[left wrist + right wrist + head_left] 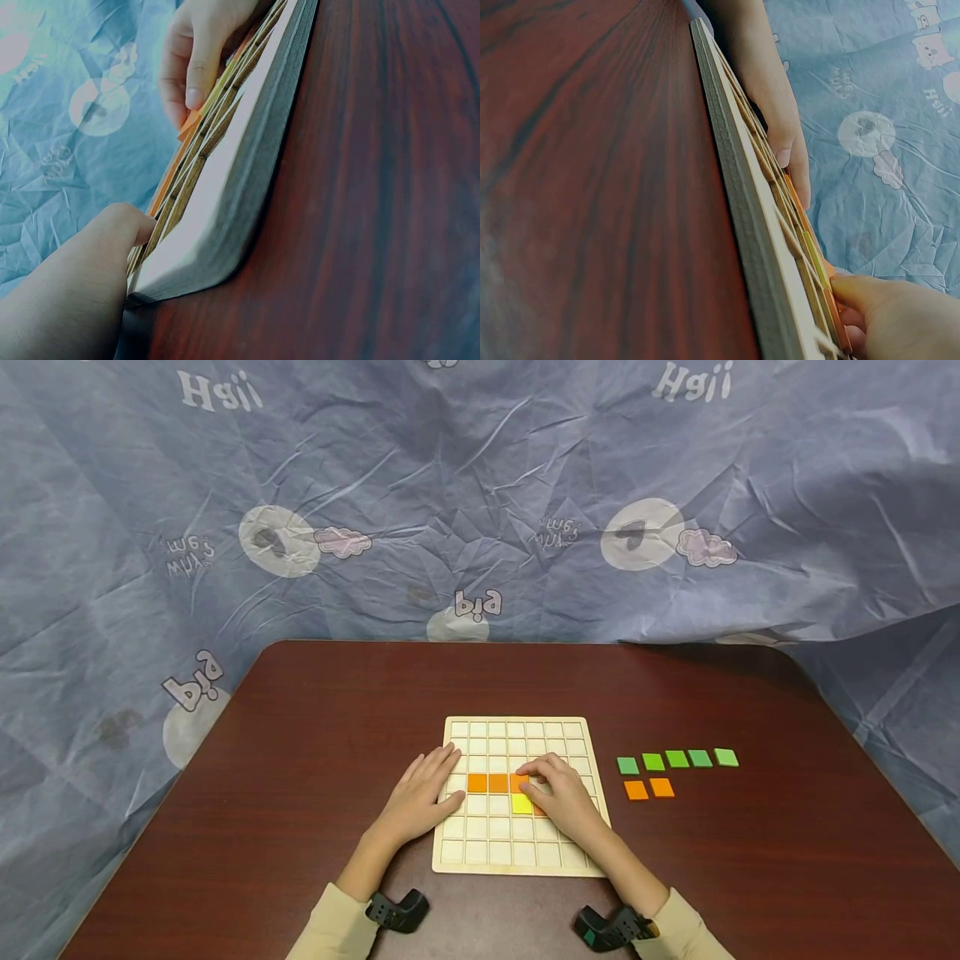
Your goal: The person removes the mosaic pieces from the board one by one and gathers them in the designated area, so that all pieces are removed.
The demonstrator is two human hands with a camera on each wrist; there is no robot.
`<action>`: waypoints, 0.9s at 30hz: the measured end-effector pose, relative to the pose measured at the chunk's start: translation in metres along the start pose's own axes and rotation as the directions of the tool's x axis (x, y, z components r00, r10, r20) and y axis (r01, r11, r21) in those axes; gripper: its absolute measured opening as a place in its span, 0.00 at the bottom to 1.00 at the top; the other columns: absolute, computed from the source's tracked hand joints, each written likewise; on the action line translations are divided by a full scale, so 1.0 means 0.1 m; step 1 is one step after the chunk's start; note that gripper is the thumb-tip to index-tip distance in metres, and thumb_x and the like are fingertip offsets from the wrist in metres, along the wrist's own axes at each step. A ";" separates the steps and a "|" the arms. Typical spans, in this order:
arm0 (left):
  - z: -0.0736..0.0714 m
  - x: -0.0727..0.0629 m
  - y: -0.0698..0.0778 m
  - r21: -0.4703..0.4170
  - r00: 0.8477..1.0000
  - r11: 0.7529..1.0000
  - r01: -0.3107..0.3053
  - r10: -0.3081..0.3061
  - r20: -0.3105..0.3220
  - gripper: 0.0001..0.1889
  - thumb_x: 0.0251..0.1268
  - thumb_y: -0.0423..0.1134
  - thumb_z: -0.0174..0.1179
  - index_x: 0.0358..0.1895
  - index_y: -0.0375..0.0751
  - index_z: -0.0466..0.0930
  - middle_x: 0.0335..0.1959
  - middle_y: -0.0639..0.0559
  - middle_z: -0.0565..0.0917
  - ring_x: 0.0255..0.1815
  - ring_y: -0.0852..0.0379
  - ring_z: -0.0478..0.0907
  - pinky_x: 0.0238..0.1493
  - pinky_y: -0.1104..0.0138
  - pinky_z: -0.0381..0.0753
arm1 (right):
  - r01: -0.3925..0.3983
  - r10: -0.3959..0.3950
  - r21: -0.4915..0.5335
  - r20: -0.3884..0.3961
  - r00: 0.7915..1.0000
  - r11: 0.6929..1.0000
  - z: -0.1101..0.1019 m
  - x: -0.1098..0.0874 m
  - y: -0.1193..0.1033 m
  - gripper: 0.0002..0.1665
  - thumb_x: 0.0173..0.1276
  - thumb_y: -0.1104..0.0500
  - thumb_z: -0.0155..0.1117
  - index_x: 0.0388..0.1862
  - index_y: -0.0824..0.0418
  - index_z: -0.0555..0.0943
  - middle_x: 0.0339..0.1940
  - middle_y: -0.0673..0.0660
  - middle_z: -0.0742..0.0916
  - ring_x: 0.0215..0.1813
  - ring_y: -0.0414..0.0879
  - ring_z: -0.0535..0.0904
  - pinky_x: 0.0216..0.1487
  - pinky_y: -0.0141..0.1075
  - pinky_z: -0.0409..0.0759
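A pale wooden grid board (477, 855) lies on the table. My left hand (422, 797) rests on its left edge with fingers extended. My right hand (561, 795) reaches over the board and pinches a square orange tile (518, 782) between thumb and fingers; in the left wrist view this tile (189, 124) looks tilted. Left of it, two orange tiles (487, 783) sit in neighbouring cells of the same row. Just below the pinched tile is a yellow tile (521, 804). Another orange tile (539, 811) is mostly covered by my right hand.
Right of the board, several green tiles (677, 759) lie in a row, with two orange tiles (649, 789) in front of them. The dark red table (337, 710) ends at the back before a blue printed cloth (480, 485).
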State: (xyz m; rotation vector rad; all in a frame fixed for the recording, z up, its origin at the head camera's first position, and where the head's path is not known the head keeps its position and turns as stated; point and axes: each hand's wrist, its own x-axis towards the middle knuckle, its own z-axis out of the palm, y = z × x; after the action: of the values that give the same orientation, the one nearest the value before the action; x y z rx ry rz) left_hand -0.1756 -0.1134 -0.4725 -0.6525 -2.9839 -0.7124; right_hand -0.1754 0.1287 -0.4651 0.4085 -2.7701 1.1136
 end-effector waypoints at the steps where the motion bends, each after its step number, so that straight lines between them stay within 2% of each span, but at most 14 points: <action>1: 0.00 0.00 0.00 -0.001 1.000 1.000 0.000 0.000 0.001 0.34 0.63 0.56 0.45 0.71 0.47 0.53 0.72 0.53 0.55 0.73 0.55 0.50 0.73 0.59 0.44 | 0.000 0.000 -0.003 -0.001 1.000 1.000 0.00 0.00 0.00 0.09 0.55 0.58 0.67 0.37 0.49 0.82 0.35 0.46 0.79 0.36 0.38 0.69 0.39 0.34 0.67; 12: 0.01 0.00 -0.01 0.008 1.000 1.000 -0.004 0.004 -0.010 0.34 0.63 0.56 0.46 0.70 0.47 0.54 0.72 0.53 0.56 0.73 0.55 0.51 0.73 0.59 0.45 | 0.007 -0.007 0.018 -0.001 1.000 1.000 0.00 0.01 0.00 0.09 0.55 0.60 0.66 0.36 0.49 0.80 0.35 0.46 0.81 0.37 0.38 0.72 0.41 0.36 0.67; 20: 0.00 -0.01 0.00 0.004 1.000 1.000 -0.001 0.001 -0.005 0.34 0.63 0.56 0.45 0.70 0.47 0.53 0.72 0.53 0.55 0.73 0.54 0.51 0.73 0.59 0.45 | 0.011 -0.011 0.028 -0.002 1.000 1.000 0.00 0.01 -0.02 0.10 0.54 0.61 0.67 0.35 0.49 0.79 0.27 0.44 0.78 0.34 0.38 0.70 0.40 0.35 0.63; 27: 0.00 -0.01 0.01 0.000 1.000 1.000 0.002 -0.002 -0.002 0.34 0.63 0.56 0.46 0.71 0.47 0.53 0.72 0.52 0.55 0.73 0.54 0.51 0.73 0.59 0.45 | -0.010 0.009 0.044 0.022 1.000 0.999 -0.02 0.00 -0.04 0.09 0.55 0.60 0.67 0.35 0.49 0.78 0.25 0.44 0.78 0.33 0.38 0.70 0.40 0.35 0.63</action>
State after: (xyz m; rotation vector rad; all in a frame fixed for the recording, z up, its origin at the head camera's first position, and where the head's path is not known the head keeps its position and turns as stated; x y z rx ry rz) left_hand -0.1742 -0.1130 -0.4717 -0.6477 -2.9830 -0.7132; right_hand -0.1743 0.1275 -0.4607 0.4156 -2.7735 1.1812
